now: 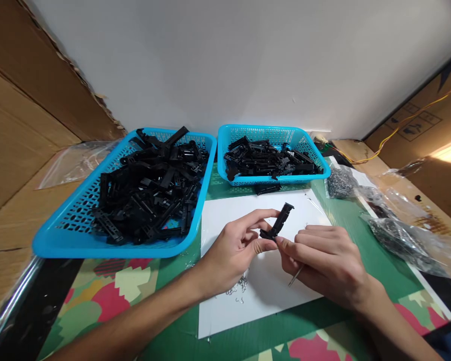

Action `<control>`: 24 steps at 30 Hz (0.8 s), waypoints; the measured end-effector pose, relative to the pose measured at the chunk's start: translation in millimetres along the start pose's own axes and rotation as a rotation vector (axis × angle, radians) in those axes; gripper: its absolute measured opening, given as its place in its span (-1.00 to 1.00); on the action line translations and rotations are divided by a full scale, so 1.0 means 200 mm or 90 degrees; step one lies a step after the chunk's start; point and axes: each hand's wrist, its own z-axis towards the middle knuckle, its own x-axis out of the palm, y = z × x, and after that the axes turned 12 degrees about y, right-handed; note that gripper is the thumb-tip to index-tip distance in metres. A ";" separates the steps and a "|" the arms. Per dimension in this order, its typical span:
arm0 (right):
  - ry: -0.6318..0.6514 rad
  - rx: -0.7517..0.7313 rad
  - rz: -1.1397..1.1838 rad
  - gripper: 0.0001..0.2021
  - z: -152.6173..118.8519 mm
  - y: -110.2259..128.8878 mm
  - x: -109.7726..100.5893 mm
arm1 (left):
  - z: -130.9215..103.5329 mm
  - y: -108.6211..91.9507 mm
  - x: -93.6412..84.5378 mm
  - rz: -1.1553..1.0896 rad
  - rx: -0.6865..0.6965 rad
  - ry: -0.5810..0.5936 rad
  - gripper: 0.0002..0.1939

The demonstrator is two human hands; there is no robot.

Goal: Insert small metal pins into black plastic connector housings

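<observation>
Between the fingers and thumb of my left hand (235, 250) is a black plastic part (283, 219), its longer arm pointing up and to the right. My right hand (325, 260) is closed, with its fingertips against the lower end of that part. A thin metal rod (295, 276) sticks out below the right fingers; its other end is hidden in the hand. Under both hands lies a white sheet (225, 321). Small bent metal pieces (240, 285) are scattered on it below my left wrist.
A large blue basket (65, 246) of black plastic parts stands at left, with a smaller blue basket (274, 179) of similar parts behind the sheet. One loose part (268, 189) lies before it. Plastic bags of small metal pieces (396, 238) sit at right. A wall rises behind.
</observation>
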 end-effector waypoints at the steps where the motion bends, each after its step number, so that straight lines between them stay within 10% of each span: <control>1: 0.004 0.003 0.016 -0.73 0.00 0.00 0.01 | 0.00 0.00 0.00 0.001 -0.010 0.003 -0.53; 19: 0.075 0.052 0.006 -0.82 -0.02 -0.08 -0.10 | -0.02 -0.06 -0.03 0.143 -0.011 0.113 -0.45; 24: 0.090 0.100 0.094 -0.86 -0.04 -0.13 -0.10 | -0.02 -0.05 -0.01 0.289 0.006 -0.003 -0.58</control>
